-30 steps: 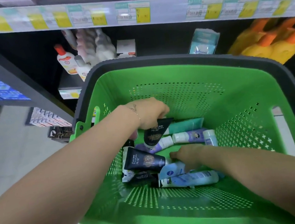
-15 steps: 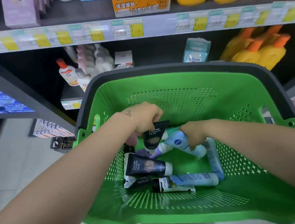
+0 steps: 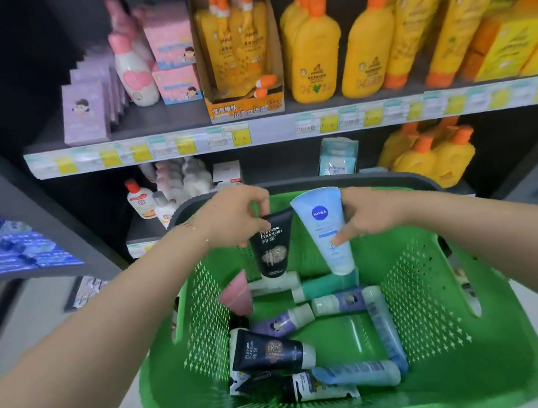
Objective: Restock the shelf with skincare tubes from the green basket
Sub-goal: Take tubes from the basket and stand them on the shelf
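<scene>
My left hand (image 3: 231, 217) grips the crimped end of a black Pure Fountain tube (image 3: 271, 245), which hangs cap-down above the green basket (image 3: 430, 350). My right hand (image 3: 367, 212) holds a light blue Nivea tube (image 3: 325, 230), also cap-down, just right of the black one. Both tubes are lifted near the basket's far rim. Several more tubes lie on the basket floor: another black tube (image 3: 267, 351), two purple ones (image 3: 282, 323), a teal one (image 3: 325, 285), blue ones (image 3: 358, 371) and a pink one (image 3: 237, 294).
A dark shelf unit stands right behind the basket. The upper shelf (image 3: 284, 129) carries yellow bottles (image 3: 312, 52), pink boxes and purple boxes (image 3: 85, 113). The lower shelf holds small bottles (image 3: 137, 199), a wipes pack (image 3: 337, 158) and more yellow bottles (image 3: 426, 155).
Both hands have risen out of the basket, each with a tube: the left lifted the black one, the right picked up and raised the Nivea one. The view tilted up toward the shelves.
</scene>
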`<state>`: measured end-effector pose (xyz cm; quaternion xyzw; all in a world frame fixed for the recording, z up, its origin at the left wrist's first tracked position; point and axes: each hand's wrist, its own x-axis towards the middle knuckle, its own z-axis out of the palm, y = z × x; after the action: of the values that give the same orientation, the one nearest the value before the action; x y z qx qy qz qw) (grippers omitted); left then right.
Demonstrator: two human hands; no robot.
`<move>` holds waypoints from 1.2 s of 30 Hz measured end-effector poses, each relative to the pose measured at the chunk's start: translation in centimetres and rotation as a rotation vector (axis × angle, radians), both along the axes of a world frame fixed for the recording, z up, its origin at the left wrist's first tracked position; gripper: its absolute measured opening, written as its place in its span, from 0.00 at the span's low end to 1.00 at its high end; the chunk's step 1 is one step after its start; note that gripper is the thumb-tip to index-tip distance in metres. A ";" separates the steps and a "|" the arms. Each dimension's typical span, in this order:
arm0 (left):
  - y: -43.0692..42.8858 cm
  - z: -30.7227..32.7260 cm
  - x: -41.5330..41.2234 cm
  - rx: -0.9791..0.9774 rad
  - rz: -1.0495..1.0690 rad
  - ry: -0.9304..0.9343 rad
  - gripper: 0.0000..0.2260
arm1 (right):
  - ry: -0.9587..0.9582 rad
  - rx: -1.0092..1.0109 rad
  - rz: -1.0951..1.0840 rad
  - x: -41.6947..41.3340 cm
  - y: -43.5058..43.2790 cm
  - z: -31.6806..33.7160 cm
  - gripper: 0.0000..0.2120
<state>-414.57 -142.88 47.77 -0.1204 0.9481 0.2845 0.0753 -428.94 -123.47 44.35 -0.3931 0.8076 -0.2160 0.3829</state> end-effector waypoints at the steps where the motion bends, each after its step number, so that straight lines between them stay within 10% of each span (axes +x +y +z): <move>1: -0.1 0.6 0.2 0.033 0.025 0.030 0.10 | -0.029 -0.042 -0.017 -0.1 0.1 0.7 0.17; 21: 0.9 15.8 -1.6 0.576 0.430 0.750 0.10 | 0.171 -0.678 -0.243 -0.1 -0.2 16.5 0.16; 36: -0.1 26.6 -2.7 0.618 0.365 0.951 0.10 | 0.314 -0.812 -0.206 -0.6 -1.4 26.7 0.12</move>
<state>-417.28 -142.93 74.35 -0.1131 0.7151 0.5782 -0.3762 -429.57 -124.83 71.01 -0.4573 0.7406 -0.4901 0.0466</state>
